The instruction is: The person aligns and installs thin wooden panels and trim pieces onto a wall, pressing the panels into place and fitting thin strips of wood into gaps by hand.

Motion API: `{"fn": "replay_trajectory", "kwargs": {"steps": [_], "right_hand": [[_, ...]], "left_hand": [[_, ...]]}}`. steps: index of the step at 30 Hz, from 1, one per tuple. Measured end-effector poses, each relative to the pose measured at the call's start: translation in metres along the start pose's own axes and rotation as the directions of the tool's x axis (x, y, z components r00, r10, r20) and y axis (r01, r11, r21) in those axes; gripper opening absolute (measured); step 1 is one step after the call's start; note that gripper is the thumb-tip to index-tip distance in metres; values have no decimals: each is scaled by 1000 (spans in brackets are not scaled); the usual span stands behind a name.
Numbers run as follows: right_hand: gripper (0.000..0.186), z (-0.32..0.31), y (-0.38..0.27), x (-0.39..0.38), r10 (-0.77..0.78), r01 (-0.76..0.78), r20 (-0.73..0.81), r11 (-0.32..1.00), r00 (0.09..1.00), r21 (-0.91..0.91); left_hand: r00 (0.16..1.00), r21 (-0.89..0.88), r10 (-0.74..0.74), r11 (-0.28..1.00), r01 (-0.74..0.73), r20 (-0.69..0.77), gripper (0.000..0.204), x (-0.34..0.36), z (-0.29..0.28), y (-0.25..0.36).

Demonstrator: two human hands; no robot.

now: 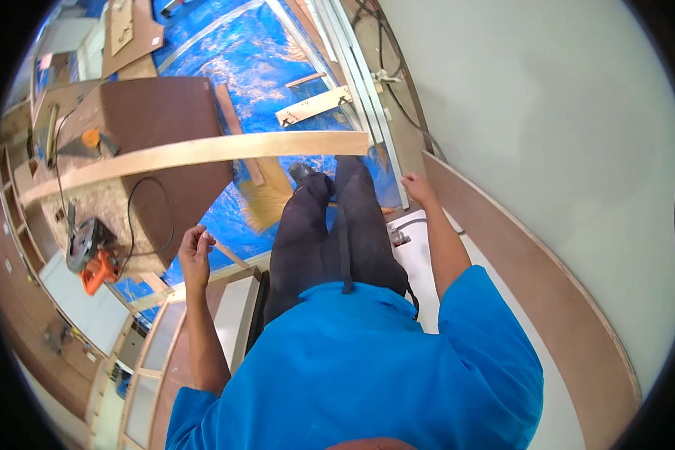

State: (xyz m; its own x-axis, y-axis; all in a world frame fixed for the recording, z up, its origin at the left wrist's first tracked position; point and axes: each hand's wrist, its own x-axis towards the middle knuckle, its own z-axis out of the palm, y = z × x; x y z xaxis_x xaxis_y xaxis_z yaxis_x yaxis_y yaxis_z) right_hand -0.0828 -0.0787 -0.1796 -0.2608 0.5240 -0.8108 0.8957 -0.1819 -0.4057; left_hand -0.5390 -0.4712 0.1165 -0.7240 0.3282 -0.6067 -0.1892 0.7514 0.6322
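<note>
**Standing on the cabinet, one hand at the wall strip**

Taking the long pale wooden batten (195, 154) that crosses the view as the landmark: below its left end, an orange power saw (90, 255) lies on a sawdust-strewn counter (105, 202), its black cord looping toward the brown board (165, 120) behind the batten. Below the batten's middle, the left hand (195, 251) hangs in the air, fingers loosely curled, gripping nothing. Past the batten's right end, the right hand (418, 189) rests with fingers bent on the edge of the brown curved panel (517, 255) beside the grey metal rails (360, 82); a firm grip cannot be made out. Judging from this, the batten is cut but not yet fixed anywhere.
</note>
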Motion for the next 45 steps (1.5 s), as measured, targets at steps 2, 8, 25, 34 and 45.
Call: {"fn": "replay_trajectory", "kwargs": {"steps": [2,8,25,34,45], "right_hand": [[36,24,19,37,-9,9,-16,998,1000,62],[32,113,101,172,103,-82,-66,963,993,257],[107,186,54,336,83,-151,-531,985,843,-86],[124,170,44,386,56,-171,-364,941,930,-292],[39,245,100,340,-7,-34,-238,985,971,-168]], "left_hand": [[997,4,65,998,-65,43,21,7,29,39],[841,556,59,725,-406,538,36,35,129,2],[724,827,-400,270,-493,562,80,125,294,-48],[814,887,-356,130,-444,459,74,151,318,-68],[813,888,-363,126,-442,456,70,146,321,-64]]}}
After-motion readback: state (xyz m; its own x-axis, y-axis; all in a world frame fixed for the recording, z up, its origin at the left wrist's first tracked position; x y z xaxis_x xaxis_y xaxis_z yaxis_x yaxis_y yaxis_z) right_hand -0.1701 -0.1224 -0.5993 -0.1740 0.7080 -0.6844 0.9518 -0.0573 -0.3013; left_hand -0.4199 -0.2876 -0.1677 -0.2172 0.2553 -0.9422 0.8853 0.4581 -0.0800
